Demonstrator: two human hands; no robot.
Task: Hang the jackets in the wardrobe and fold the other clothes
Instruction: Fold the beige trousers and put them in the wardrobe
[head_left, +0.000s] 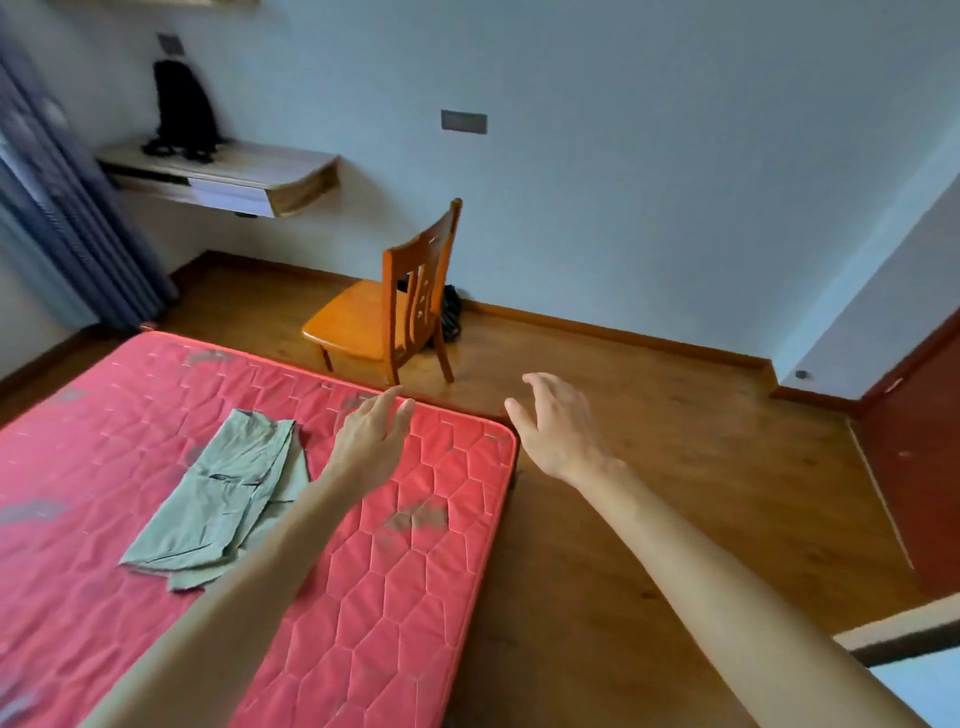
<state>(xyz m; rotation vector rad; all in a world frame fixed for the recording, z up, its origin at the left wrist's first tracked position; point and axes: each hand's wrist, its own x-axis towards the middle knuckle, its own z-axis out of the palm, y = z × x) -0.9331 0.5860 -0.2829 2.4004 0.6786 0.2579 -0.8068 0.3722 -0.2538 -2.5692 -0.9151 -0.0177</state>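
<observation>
Green garment (223, 493), folded, lies flat on the red quilted mattress (415, 571), left of centre. What kind of garment it is, is hard to tell (pocket-like seams show). Mattress is cut off at the left and bottom edges. Black bag (184, 104) on the wall-mounted desk (249, 171) is blurred. A dark bundle (451, 312) behind the wooden chair (363, 322) is half hidden by its back. Curtain (67, 208) at left is smeared.

Both bare arms reach forward, palms down. Left hand (371, 431) hovers over the mattress near its far corner, right of the garment, fingers loosely spread, holding nothing. Right hand (558, 426) hangs over the wooden floor (675, 467) past the mattress edge, fingers spread, slightly curled, empty.
</observation>
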